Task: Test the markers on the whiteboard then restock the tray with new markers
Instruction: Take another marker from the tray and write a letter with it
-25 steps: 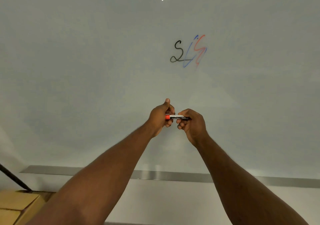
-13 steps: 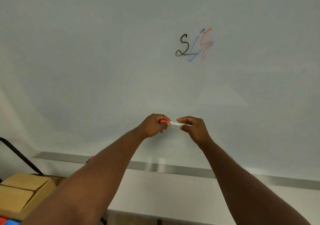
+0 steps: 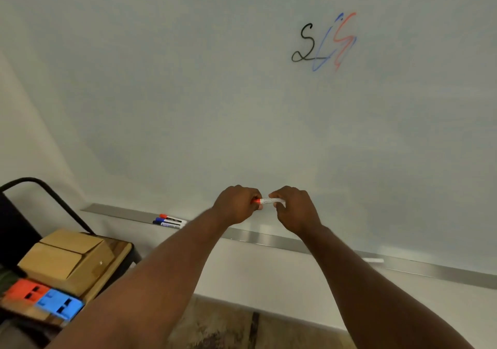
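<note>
Mid-frame, the marker (image 3: pixel 272 201) is clamped in fingers of left hand (image 3: pixel 236 205) and right hand (image 3: pixel 295 208), seemingly for capping; placement in the tray (image 3: pixel 271 241) is called for next.

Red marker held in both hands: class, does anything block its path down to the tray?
Nothing visible does. The red marker, gripped by the left hand and right hand, is above a bare stretch of tray; other markers lie farther left.
</note>
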`<state>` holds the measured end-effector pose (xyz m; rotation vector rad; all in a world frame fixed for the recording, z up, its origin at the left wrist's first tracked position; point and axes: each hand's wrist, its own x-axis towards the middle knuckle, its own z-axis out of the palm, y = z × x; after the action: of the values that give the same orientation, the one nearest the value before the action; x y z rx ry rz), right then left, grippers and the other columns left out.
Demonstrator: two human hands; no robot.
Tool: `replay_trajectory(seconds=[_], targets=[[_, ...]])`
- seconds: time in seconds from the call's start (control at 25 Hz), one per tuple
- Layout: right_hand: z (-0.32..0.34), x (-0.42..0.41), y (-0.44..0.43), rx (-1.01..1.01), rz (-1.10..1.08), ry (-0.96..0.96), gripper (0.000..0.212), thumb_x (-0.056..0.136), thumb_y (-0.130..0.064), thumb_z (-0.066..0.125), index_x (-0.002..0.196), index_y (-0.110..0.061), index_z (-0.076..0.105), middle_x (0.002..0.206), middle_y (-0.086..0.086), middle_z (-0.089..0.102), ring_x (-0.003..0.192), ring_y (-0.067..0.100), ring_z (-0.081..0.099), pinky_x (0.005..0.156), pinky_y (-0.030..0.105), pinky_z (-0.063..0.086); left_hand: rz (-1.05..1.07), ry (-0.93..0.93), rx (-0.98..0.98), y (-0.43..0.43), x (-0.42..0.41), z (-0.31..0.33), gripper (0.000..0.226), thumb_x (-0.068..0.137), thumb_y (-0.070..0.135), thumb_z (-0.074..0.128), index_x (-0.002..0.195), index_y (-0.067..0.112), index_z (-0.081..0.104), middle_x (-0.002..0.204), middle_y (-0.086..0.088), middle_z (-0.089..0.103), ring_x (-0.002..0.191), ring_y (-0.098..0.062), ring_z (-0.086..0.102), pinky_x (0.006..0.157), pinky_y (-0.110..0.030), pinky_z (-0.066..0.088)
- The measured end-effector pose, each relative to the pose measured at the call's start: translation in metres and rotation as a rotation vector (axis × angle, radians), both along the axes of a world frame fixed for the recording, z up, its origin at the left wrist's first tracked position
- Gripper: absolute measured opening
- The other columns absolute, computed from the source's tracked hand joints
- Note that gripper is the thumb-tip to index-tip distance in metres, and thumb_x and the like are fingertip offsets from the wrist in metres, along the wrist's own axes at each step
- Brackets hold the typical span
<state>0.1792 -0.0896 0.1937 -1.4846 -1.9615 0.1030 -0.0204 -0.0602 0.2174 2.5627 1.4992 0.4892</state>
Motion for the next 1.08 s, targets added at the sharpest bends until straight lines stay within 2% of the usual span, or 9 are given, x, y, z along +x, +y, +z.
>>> replay_trajectory(seconds=[0.12, 0.24, 0.32, 0.4, 0.48, 0.6, 0.84, 0.96, 1.08], targets=[[-0.023, -0.018, -0.005, 0.042, 0.034, -0.055, 0.024, 0.084, -0.009, 0.069, 0.106, -0.017, 0.075, 0.104, -0.001, 0.074, 0.094, 0.024, 0.069, 0.092, 0.039, 0.049, 0.051, 0.041, 0.004, -0.014, -0.015, -0.017, 0.02, 0.093, 0.042, 0.06, 0.1, 0.028, 0.072, 0.083, 0.005, 0.073, 0.069, -0.015, 0.063, 0.067, -0.031, 0.052], [-0.045, -0.035, -0.01, 0.085, 0.043, -0.124, 0.028, 0.087, -0.009, 0.059, 0.11, -0.013, 0.075, 0.118, 0.006, 0.072, 0.117, 0.028, 0.064, 0.11, 0.046, 0.04, 0.108, 0.086, 0.018, -0.028, -0.031, -0.029, 0.021, 0.094, 0.04, 0.056, 0.1, 0.028, 0.072, 0.085, 0.003, 0.073, 0.074, -0.02, 0.065, 0.068, -0.032, 0.051], [-0.057, -0.048, -0.012, 0.108, 0.065, -0.193, 0.029, 0.089, -0.006, 0.06, 0.112, -0.011, 0.075, 0.128, 0.009, 0.068, 0.129, 0.029, 0.057, 0.115, 0.051, 0.035, 0.126, 0.122, 0.032, -0.037, -0.043, -0.038, 0.023, 0.096, 0.039, 0.054, 0.102, 0.028, 0.073, 0.087, 0.001, 0.073, 0.078, -0.022, 0.066, 0.068, -0.031, 0.049], [-0.067, -0.063, -0.015, 0.089, 0.091, -0.231, 0.03, 0.088, -0.003, 0.063, 0.114, -0.012, 0.074, 0.135, 0.009, 0.064, 0.136, 0.029, 0.051, 0.118, 0.051, 0.03, 0.141, 0.163, 0.047, -0.047, -0.058, -0.046, 0.026, 0.098, 0.039, 0.051, 0.106, 0.027, 0.072, 0.094, -0.002, 0.072, 0.084, -0.025, 0.066, 0.075, -0.033, 0.048], [-0.073, -0.081, -0.017, 0.071, 0.109, -0.258, 0.032, 0.088, -0.002, 0.063, 0.116, -0.014, 0.073, 0.14, 0.008, 0.06, 0.141, 0.027, 0.045, 0.121, 0.051, 0.025, 0.163, 0.18, 0.053, -0.054, -0.074, -0.053, 0.029, 0.1, 0.037, 0.048, 0.114, 0.026, 0.07, 0.109, -0.007, 0.071, 0.101, -0.027, 0.065, 0.091, -0.035, 0.045], [-0.076, -0.112, -0.024, 0.066, 0.134, -0.266, 0.033, 0.088, -0.001, 0.063, 0.117, -0.015, 0.073, 0.143, 0.006, 0.058, 0.144, 0.025, 0.041, 0.123, 0.05, 0.019, 0.198, 0.15, 0.027, -0.068, -0.102, -0.062, 0.03, 0.101, 0.036, 0.049, 0.121, 0.024, 0.068, 0.129, -0.007, 0.065, 0.13, -0.022, 0.052, 0.111, -0.038, 0.034], [-0.094, -0.199, -0.055, 0.047, 0.243, -0.287, 0.033, 0.093, -0.006, 0.062, 0.123, -0.016, 0.071, 0.144, 0.006, 0.057, 0.144, 0.026, 0.04, 0.123, 0.051, 0.019, 0.263, 0.16, -0.054, -0.108, -0.188, -0.084, 0.032, 0.101, 0.035, 0.048, 0.125, 0.023, 0.067, 0.143, -0.002, 0.055, 0.138, -0.019, 0.043, 0.117, -0.039, 0.026], [-0.105, -0.241, -0.073, 0.021, 0.3, -0.281, 0.037, 0.093, -0.005, 0.06, 0.127, -0.016, 0.068, 0.139, 0.005, 0.061, 0.14, 0.025, 0.046, 0.123, 0.049, 0.021, 0.288, 0.167, -0.072, -0.134, -0.229, -0.094, 0.033, 0.101, 0.033, 0.05, 0.13, 0.022, 0.064, 0.15, -0.001, 0.047, 0.144, -0.018, 0.035, 0.12, -0.04, 0.023], [-0.12, -0.286, -0.098, -0.027, 0.375, -0.234, 0.036, 0.092, -0.005, 0.062, 0.127, -0.015, 0.066, 0.131, 0.006, 0.067, 0.131, 0.026, 0.055, 0.121, 0.047, 0.027, 0.331, 0.136, -0.129, -0.164, -0.274, -0.111, 0.032, 0.1, 0.031, 0.05, 0.126, 0.021, 0.066, 0.148, -0.002, 0.05, 0.144, -0.02, 0.035, 0.121, -0.042, 0.023]])
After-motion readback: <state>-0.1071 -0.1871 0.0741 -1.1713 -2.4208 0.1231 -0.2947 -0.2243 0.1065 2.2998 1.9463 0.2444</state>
